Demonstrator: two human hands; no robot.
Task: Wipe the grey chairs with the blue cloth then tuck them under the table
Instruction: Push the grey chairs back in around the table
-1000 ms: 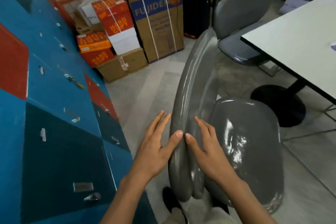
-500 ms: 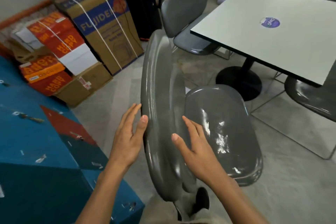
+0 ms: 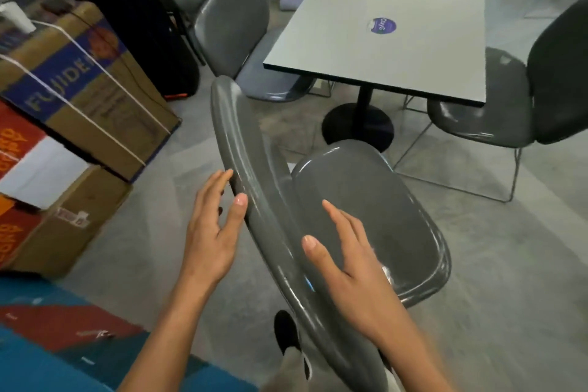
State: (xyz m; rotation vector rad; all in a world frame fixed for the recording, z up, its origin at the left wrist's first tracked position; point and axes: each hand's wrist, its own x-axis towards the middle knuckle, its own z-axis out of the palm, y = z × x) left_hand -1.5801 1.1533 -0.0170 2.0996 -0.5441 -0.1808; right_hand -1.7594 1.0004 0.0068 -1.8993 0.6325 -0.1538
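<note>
Grey floor, cartons (image 3: 79,99) at left. Chair (image 3: 366,216) stands just short of the table (image 3: 381,51), seat facing it, backrest running near-to-far. Left hand (image 3: 213,232) and right hand (image 3: 346,261) flank the backrest, fingers straight — gripping nothing. Advice: push evenly on both sides, seat square to the table edge. Cloth not visible.

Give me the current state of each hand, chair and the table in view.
left hand: open, fingers straight, against the outer side of the backrest
right hand: open, fingers straight, on the backrest's seat side
near grey chair: upright, seat facing the table, not under it
table: upright, purple round sticker on top
grey chair at left: seat partly under the table
dark chair at right: seat partly under the table
blue cloth: cannot see it
</note>
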